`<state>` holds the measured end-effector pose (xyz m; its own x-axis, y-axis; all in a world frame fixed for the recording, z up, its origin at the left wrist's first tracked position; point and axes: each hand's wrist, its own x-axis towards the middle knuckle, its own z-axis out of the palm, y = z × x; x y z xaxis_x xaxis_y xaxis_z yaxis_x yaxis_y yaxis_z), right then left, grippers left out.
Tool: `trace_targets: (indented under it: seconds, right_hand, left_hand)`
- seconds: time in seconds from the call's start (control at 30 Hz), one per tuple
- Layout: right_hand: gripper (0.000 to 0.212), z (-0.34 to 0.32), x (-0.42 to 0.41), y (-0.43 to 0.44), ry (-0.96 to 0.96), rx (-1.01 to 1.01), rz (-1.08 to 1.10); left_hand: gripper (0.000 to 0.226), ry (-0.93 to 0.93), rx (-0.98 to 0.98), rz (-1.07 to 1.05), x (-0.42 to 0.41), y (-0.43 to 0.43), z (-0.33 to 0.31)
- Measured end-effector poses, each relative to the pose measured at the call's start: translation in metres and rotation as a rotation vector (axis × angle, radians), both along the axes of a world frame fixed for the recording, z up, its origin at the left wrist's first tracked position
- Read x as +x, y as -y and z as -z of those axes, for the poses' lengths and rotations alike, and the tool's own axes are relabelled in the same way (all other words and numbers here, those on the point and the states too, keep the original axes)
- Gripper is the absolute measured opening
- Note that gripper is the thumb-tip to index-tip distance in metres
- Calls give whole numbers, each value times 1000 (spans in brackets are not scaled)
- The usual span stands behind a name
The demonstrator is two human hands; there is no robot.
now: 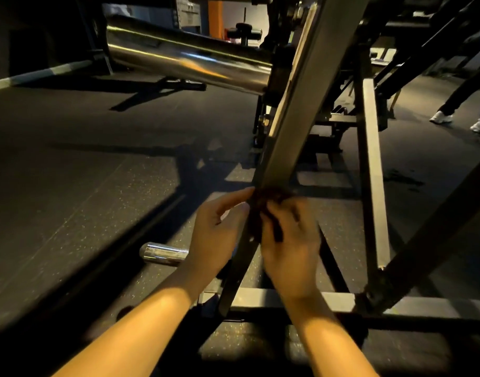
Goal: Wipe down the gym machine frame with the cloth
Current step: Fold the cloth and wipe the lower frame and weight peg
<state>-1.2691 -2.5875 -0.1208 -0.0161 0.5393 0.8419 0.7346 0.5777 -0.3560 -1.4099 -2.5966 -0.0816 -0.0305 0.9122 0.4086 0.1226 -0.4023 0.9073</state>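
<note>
Clamping cloth (270,195) around slanted frame bar (289,118), left hand (220,229) at 9 o'clock, right hand (290,243) at 3 (likely covering 2 faces per stroke).

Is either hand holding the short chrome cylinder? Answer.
No: the short chrome cylinder sits apart; left hand and right hand are on the dark cloth.

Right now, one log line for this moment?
cloth: on slanted frame bar | right hand: grips cloth | left hand: at bar edge, grip unclear

Dark cloth (273,196) mostly hidden behind blurred right hand (289,240), bystander's legs (455,104) cut off at right edge
</note>
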Motion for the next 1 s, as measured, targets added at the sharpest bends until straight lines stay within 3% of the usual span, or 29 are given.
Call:
trace_targets:
  seconds: [0.07,0.17,0.23,0.4,0.5,0.6,0.67,0.87,0.93,1.0]
  right_hand:
    - [20,63,-14,4,109,-128,-76]
    - [18,97,-19,10,59,-272,-141]
    - [19,76,-13,9,6,-218,-142]
    - [23,4,5,-9,-88,64,-112]
    - [21,44,-1,-6,-84,25,-103]
    - [14,114,-13,6,21,-233,-129]
    - [14,122,-15,11,5,-311,-134]
    - [21,40,-5,-11,-112,90,-55]
    - [22,69,-9,-7,-118,41,-59]
    - [16,121,-16,3,-82,-154,-102]
  left_hand:
    - [38,18,20,5,-1,-3,6]
    - [38,-175,52,-56,-9,-2,20]
    - [38,-276,25,-115,-19,-3,39]
    - [31,-191,-86,-215,-28,-11,79]
    - [27,-203,-8,-171,-23,-4,97]
    - [38,-338,-31,-166,-26,-5,112]
    - [41,-391,-85,-194,-33,-2,115]
    - [38,-228,-96,-164,-37,-4,113]
    - [38,-238,-84,-155,-34,-7,114]
    - [38,-266,-121,-159,-34,-9,118]
